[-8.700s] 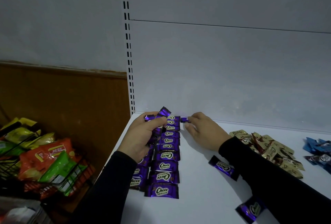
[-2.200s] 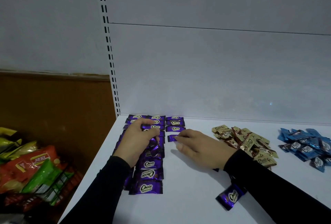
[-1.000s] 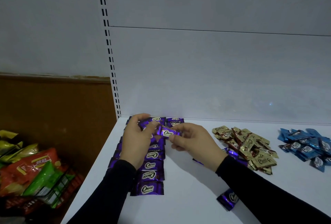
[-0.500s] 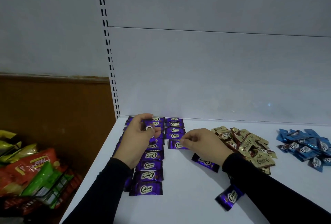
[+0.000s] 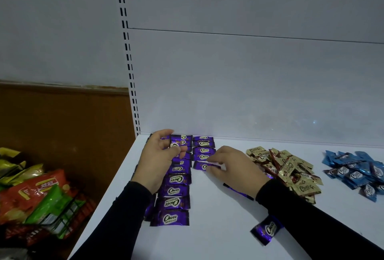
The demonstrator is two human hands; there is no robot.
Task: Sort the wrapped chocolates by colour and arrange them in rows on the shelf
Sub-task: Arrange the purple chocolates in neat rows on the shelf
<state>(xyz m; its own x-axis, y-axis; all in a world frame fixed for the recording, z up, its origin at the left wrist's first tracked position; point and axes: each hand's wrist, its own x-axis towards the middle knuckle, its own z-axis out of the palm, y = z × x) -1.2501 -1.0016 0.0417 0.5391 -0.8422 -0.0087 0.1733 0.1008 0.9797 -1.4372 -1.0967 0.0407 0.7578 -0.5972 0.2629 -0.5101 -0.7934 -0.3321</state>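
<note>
Purple wrapped chocolates lie in rows [image 5: 176, 190] at the left end of the white shelf [image 5: 218, 234]. A second, shorter purple row [image 5: 203, 150] runs beside them near the back wall. My left hand [image 5: 158, 161] hovers over the first row and pinches a purple chocolate [image 5: 176, 145] between thumb and fingers. My right hand [image 5: 232, 166] pinches another purple chocolate [image 5: 202, 166] at the near end of the shorter row, touching the shelf. Two loose purple chocolates [image 5: 267, 229] lie near my right forearm, one partly hidden.
A heap of gold chocolates [image 5: 288, 171] sits right of my right hand, and a heap of blue ones [image 5: 357, 172] lies further right. Left of the shelf a wire basket [image 5: 62, 216] holds snack bags. The shelf's back panel stands close behind the rows.
My right hand took a purple chocolate from my left hand and lowered it onto the shelf at the end of the shorter row. My left hand stayed over the first row.
</note>
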